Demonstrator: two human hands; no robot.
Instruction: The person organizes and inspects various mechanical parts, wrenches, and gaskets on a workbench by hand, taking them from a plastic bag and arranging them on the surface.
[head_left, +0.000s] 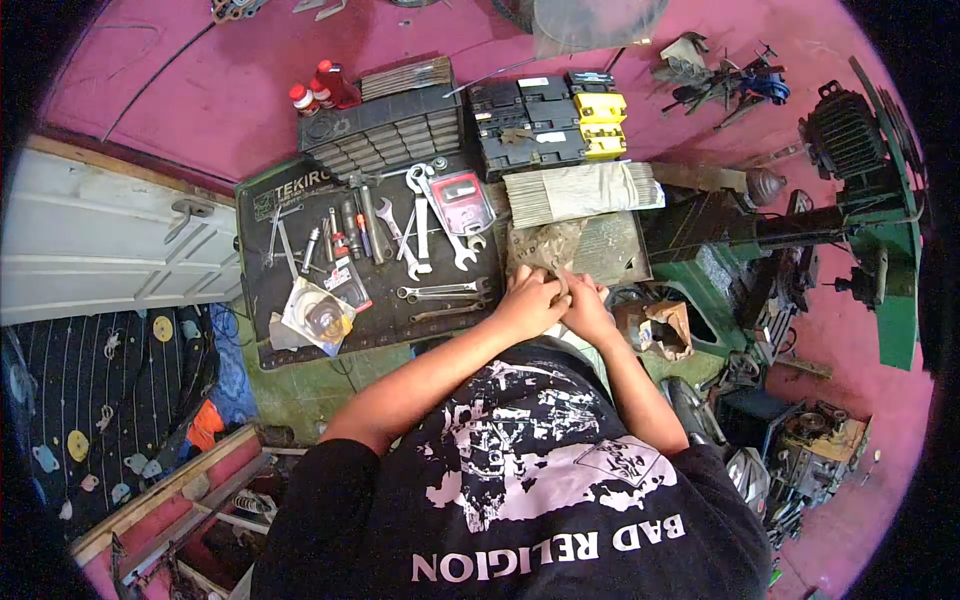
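Note:
My left hand (528, 300) and my right hand (587, 308) meet fingertip to fingertip just in front of my chest. Their fingers are closed on the near edge of a crumpled clear plastic bag (545, 245) holding small parts. The bag lies on a flat grey sheet (615, 250). What sits between my fingertips is too small to make out. A folded stack of grey cloth or paper (580, 192) lies just beyond the bag.
Left of my hands, a black tool mat (262, 262) carries wrenches (425, 232), screwdrivers and grinding discs (318, 316). Behind it are a drawer organizer (385, 128), black and yellow cases (555, 115) and red-capped bottles (318, 92). A green machine (880, 240) and engine parts crowd the right.

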